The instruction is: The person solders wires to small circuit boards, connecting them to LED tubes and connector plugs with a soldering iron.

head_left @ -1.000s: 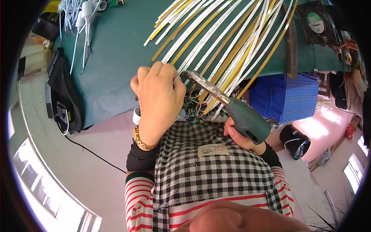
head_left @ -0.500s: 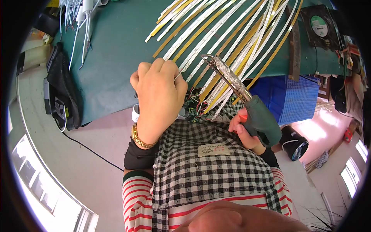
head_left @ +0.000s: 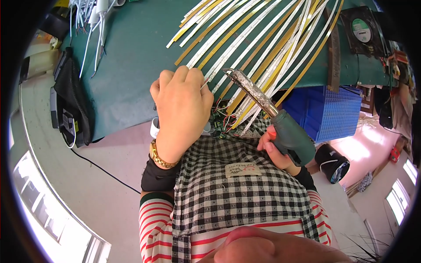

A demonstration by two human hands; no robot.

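Note:
My right hand (head_left: 278, 151) is wrapped round the dark green handle of a soldering gun (head_left: 296, 138), a finger at its red trigger. The gun's long, scorched metal barrel points up and left, its tip over the LED strips and a short way right of my left hand. My left hand (head_left: 182, 109) is closed, knuckles up, at the table's near edge; its fingertips and most of what they hold are hidden. A thin strand shows beside its index finger. White and yellow LED strips (head_left: 258, 48) fan out over the table, their near ends by small circuit boards with coloured wires (head_left: 223, 122).
The green table (head_left: 127, 65) carries white cables (head_left: 97, 39) at the far left and a dark metal bar (head_left: 334, 65) at the right. A black mesh bag (head_left: 72, 96) hangs at its left edge. Blue crates (head_left: 335, 114) and a black bin (head_left: 333, 164) stand right.
The soldering gun has shifted slightly left and its tip has dropped a little, nearer my left hand. My left hand has barely moved, drifting slightly right.

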